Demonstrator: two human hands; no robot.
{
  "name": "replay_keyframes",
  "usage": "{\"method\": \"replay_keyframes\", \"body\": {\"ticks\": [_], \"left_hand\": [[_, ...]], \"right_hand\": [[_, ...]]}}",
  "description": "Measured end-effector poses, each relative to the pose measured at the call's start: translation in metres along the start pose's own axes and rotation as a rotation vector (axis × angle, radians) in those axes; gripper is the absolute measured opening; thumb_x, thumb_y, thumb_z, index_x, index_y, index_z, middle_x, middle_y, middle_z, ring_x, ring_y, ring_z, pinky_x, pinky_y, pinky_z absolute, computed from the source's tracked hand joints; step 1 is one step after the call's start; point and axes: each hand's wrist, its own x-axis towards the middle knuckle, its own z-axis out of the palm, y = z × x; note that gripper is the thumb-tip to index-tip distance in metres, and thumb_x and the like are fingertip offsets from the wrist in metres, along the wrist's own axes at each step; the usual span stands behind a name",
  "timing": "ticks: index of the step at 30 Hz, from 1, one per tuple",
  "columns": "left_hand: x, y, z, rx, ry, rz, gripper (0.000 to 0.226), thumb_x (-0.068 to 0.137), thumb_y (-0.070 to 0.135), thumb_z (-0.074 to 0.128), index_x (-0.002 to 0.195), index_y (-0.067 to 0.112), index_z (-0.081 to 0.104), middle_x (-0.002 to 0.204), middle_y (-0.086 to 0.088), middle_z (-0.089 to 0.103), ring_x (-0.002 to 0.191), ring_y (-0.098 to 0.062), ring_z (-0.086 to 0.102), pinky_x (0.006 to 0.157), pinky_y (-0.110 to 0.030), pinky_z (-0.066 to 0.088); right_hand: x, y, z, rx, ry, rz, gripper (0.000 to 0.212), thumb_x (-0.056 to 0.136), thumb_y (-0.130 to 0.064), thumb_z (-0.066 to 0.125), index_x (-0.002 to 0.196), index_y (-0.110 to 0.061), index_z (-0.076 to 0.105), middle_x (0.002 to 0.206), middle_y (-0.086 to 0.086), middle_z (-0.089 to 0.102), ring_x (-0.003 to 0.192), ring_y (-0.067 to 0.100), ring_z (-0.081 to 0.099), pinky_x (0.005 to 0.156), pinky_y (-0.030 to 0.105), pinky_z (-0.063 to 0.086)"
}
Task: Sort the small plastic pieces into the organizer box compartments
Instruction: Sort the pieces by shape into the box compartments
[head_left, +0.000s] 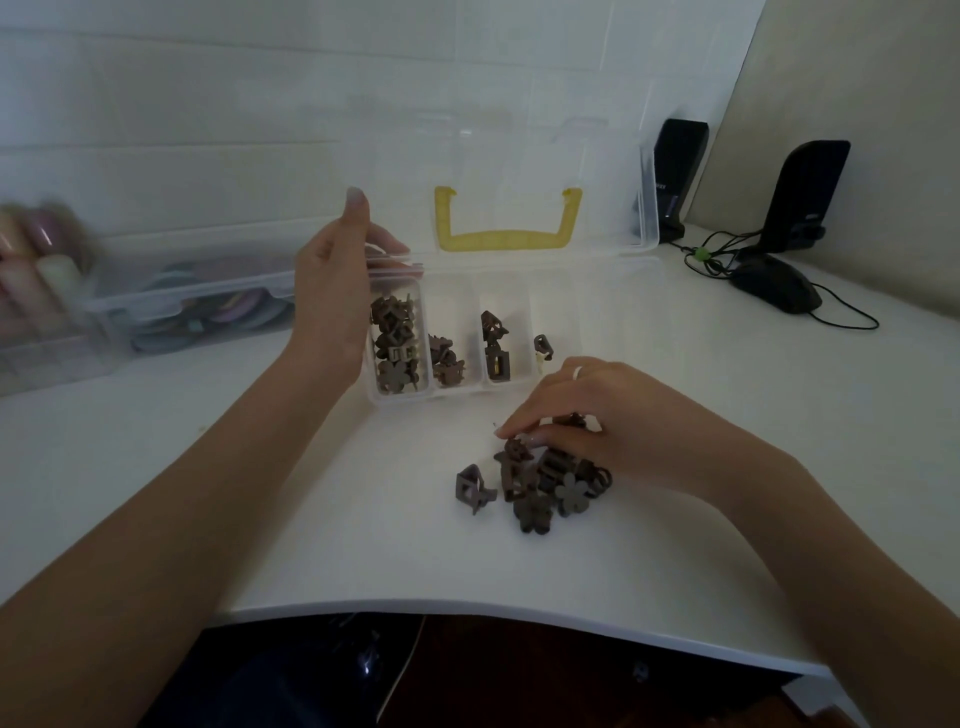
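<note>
I rest my right hand (587, 415), fingers curled, pinching into the loose pieces (540, 480) near the organizer box (597, 322). My left hand (337, 291) hangs released at its left end. I'd lift one piece cleanly.

**Bare arms, one ring, pale nails**

We see two bare forearms with no sleeves on them; the left hand (337, 291) shows a long thumbnail with a pale, light polish; the right hand (587, 415) wears one white ring (577, 372) on a finger; we see no watch or bracelet on the wrists.
</note>
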Motion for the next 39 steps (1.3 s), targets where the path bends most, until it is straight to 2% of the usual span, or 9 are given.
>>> {"method": "replay_keyframes", "body": {"ticks": [9, 13, 18, 21, 24, 30, 35, 37, 39], "left_hand": [[-0.001, 0.001, 0.001, 0.005, -0.004, 0.003, 0.048, 0.1, 0.038, 0.04, 0.061, 0.015, 0.056, 0.052, 0.007, 0.063, 0.05, -0.007, 0.064, 0.055, -0.018, 0.048], [-0.002, 0.002, 0.001, 0.003, -0.005, 0.001, 0.049, 0.1, 0.037, 0.04, 0.06, 0.014, 0.056, 0.051, 0.006, 0.063, 0.049, -0.008, 0.064, 0.052, -0.018, 0.048], [0.003, 0.004, -0.002, 0.027, 0.012, -0.017, 0.049, 0.1, 0.039, 0.039, 0.062, 0.013, 0.055, 0.047, 0.006, 0.063, 0.047, -0.006, 0.063, 0.048, -0.015, 0.047], [0.008, 0.002, -0.005, 0.031, 0.013, -0.041, 0.049, 0.099, 0.041, 0.04, 0.062, 0.012, 0.055, 0.047, 0.005, 0.063, 0.045, -0.005, 0.062, 0.047, -0.015, 0.046], [0.011, 0.0, -0.008, -0.01, 0.004, -0.08, 0.049, 0.098, 0.043, 0.042, 0.062, 0.012, 0.055, 0.044, 0.005, 0.06, 0.041, -0.004, 0.059, 0.043, -0.014, 0.043], [0.012, -0.002, -0.007, -0.002, 0.007, -0.077, 0.05, 0.099, 0.042, 0.04, 0.062, 0.012, 0.054, 0.044, 0.007, 0.059, 0.04, -0.003, 0.057, 0.044, -0.015, 0.044], [0.011, -0.001, -0.007, 0.015, 0.024, -0.084, 0.05, 0.099, 0.043, 0.04, 0.061, 0.013, 0.054, 0.042, 0.005, 0.059, 0.04, -0.004, 0.057, 0.045, -0.015, 0.044], [0.011, -0.002, -0.006, 0.014, 0.022, -0.085, 0.05, 0.098, 0.044, 0.041, 0.061, 0.013, 0.054, 0.042, 0.005, 0.059, 0.039, -0.004, 0.056, 0.044, -0.016, 0.043], [0.012, -0.002, -0.007, 0.017, 0.018, -0.087, 0.05, 0.098, 0.044, 0.041, 0.06, 0.014, 0.054, 0.042, 0.004, 0.06, 0.039, -0.004, 0.056, 0.045, -0.016, 0.043]], "right_hand": [[0.001, -0.004, 0.002, 0.07, -0.015, 0.002, 0.024, 0.087, -0.022, 0.065, 0.108, -0.031, 0.07, 0.096, -0.021, 0.067, 0.084, -0.003, 0.057, 0.078, 0.013, 0.045], [0.001, -0.007, 0.0, 0.086, 0.051, 0.031, 0.018, 0.085, -0.019, 0.067, 0.101, -0.027, 0.072, 0.09, -0.018, 0.069, 0.077, -0.001, 0.059, 0.071, 0.009, 0.045], [-0.002, -0.004, -0.009, 0.11, 0.438, 0.082, 0.021, 0.083, -0.021, 0.062, 0.1, -0.029, 0.07, 0.085, -0.021, 0.066, 0.077, -0.001, 0.058, 0.065, 0.012, 0.044], [-0.004, 0.003, -0.015, 0.07, 0.705, 0.131, 0.023, 0.083, -0.01, 0.061, 0.1, -0.025, 0.068, 0.091, -0.017, 0.068, 0.081, 0.006, 0.058, 0.068, 0.017, 0.044], [-0.005, 0.008, -0.014, 0.007, 0.848, 0.219, 0.025, 0.083, -0.007, 0.057, 0.1, -0.024, 0.065, 0.095, -0.017, 0.066, 0.084, 0.009, 0.054, 0.069, 0.016, 0.041], [-0.002, 0.018, -0.009, -0.098, 0.729, 0.305, 0.029, 0.09, -0.02, 0.059, 0.117, -0.029, 0.061, 0.102, -0.014, 0.06, 0.095, 0.009, 0.052, 0.074, 0.024, 0.04], [-0.004, 0.01, -0.016, 0.032, 0.851, 0.194, 0.011, 0.091, -0.021, 0.058, 0.1, -0.023, 0.065, 0.081, -0.009, 0.065, 0.073, 0.01, 0.056, 0.065, 0.023, 0.043], [-0.006, 0.007, -0.017, 0.07, 0.77, 0.11, 0.008, 0.09, -0.02, 0.061, 0.095, -0.022, 0.067, 0.069, -0.007, 0.067, 0.061, 0.012, 0.057, 0.059, 0.019, 0.044], [-0.007, 0.006, -0.014, -0.06, 0.629, 0.048, 0.01, 0.089, -0.026, 0.061, 0.094, -0.024, 0.07, 0.057, -0.008, 0.062, 0.046, 0.007, 0.051, 0.052, 0.021, 0.045]]}}
